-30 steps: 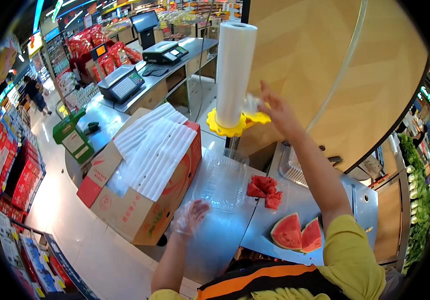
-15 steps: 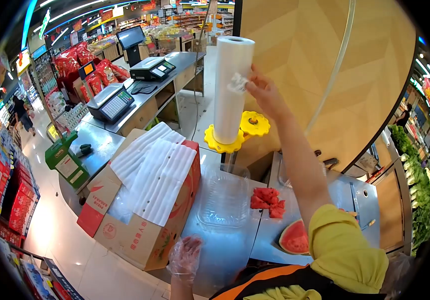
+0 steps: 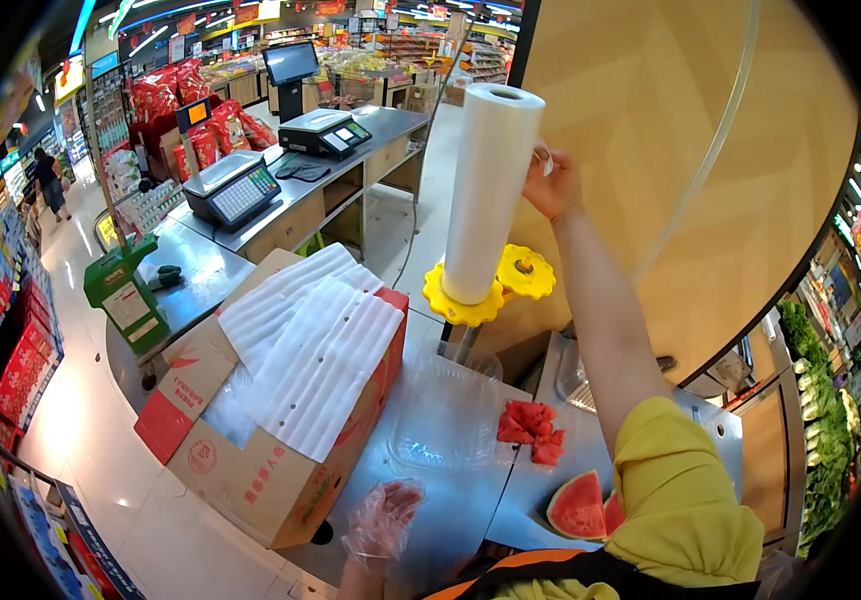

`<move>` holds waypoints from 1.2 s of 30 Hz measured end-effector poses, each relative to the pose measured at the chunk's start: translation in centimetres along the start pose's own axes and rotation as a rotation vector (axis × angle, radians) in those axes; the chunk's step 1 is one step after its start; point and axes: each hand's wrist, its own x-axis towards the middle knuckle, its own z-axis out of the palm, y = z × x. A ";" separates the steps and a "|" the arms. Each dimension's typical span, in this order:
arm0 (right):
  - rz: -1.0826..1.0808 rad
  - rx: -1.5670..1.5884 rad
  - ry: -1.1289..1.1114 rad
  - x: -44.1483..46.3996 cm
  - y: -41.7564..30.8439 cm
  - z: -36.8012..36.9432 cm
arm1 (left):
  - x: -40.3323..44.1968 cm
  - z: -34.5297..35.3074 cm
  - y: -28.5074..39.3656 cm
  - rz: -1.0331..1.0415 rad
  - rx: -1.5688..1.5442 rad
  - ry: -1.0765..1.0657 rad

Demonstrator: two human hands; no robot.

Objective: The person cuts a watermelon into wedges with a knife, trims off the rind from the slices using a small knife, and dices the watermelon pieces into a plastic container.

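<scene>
Remotely, I have the right hand (image 3: 556, 188) pinching a white scrap (image 3: 547, 162) beside the upright plastic roll (image 3: 493, 195), whose yellow base (image 3: 462, 304) presumably holds it steady; the gloved left hand (image 3: 382, 522), half-open and seemingly empty, is near the clear tray (image 3: 445, 420)

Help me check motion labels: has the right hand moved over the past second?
Yes: the right hand has moved up, judged against the yellow roll holder, from just above it to higher alongside the plastic bag roll.
</scene>
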 end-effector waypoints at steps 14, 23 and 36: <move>0.034 -0.641 0.149 -10.2 2.4 13.5 | 1.3 -4.5 -1.5 0.023 -0.080 -0.004; 0.271 -0.773 -0.012 -9.9 10.7 16.6 | 0.4 -0.4 -0.4 -0.028 0.017 0.003; 0.187 -1.599 0.411 -10.0 9.0 6.4 | 0.4 -2.3 -1.3 -0.021 -0.060 -0.017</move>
